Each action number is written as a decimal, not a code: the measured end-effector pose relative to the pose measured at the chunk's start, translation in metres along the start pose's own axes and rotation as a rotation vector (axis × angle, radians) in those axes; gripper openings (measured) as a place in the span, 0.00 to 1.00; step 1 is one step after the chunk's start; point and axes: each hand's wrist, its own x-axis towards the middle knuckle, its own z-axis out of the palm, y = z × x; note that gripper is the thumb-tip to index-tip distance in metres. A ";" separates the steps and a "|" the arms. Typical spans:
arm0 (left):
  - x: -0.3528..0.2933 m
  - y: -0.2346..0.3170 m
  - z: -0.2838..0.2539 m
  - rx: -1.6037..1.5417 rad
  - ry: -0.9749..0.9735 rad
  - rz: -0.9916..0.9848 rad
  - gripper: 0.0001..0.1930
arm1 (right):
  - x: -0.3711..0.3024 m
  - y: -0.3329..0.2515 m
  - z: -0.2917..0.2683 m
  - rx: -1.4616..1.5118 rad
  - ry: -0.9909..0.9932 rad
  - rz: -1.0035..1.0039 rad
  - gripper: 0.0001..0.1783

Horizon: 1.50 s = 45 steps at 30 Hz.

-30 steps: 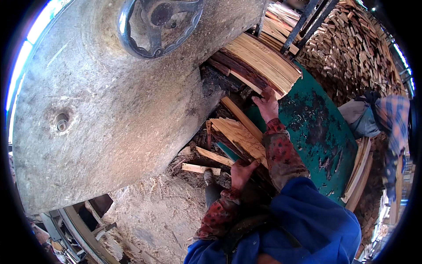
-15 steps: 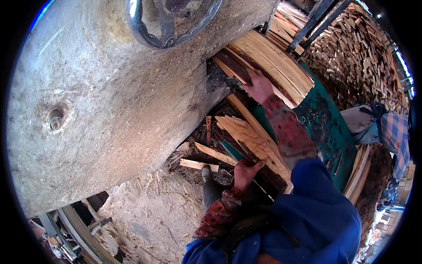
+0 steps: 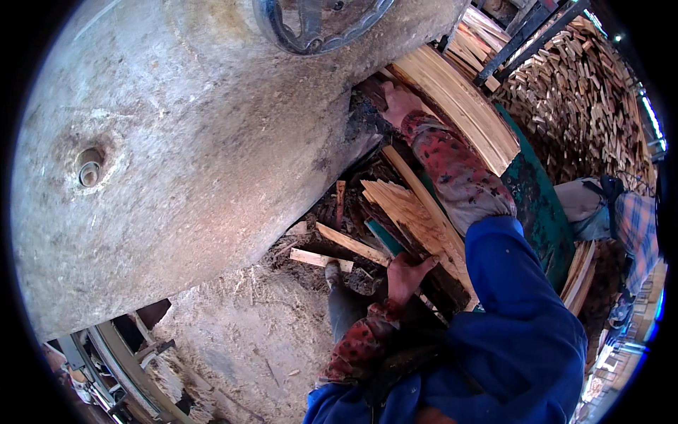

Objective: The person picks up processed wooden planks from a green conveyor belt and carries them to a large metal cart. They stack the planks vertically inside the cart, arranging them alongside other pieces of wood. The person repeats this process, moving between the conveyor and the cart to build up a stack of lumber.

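Note:
My right hand (image 3: 401, 104) reaches to the far end of the green table, fingers curled over a dark, bark-edged wooden slat (image 3: 371, 90) beside the machine. Just right of it lies a thick stack of pale sawn boards (image 3: 462, 99). My left hand (image 3: 407, 275) is low at the near edge of the table, thumb stretched to the right; its other fingers are mostly hidden. Close to it are a splintered, rough-ended board (image 3: 406, 215) and a narrow green metal edge (image 3: 383, 237).
A large, dusty machine housing (image 3: 212, 155) with a handwheel (image 3: 311, 46) fills the left. Scraps of wood (image 3: 321, 260) lie on the sawdust-covered floor (image 3: 233, 346). Behind the green table (image 3: 530, 198) rises a big pile of cut wood (image 3: 565, 92). Another person (image 3: 635, 219) stands at the right.
My right hand has moved farther away along the slats, toward the machine, and its fingers have curled. The left hand stays at the near edge. The view has shifted slightly.

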 end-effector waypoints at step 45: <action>0.000 -0.027 0.003 -0.096 0.052 0.020 0.32 | -0.501 0.100 -0.101 0.722 -0.197 0.069 0.24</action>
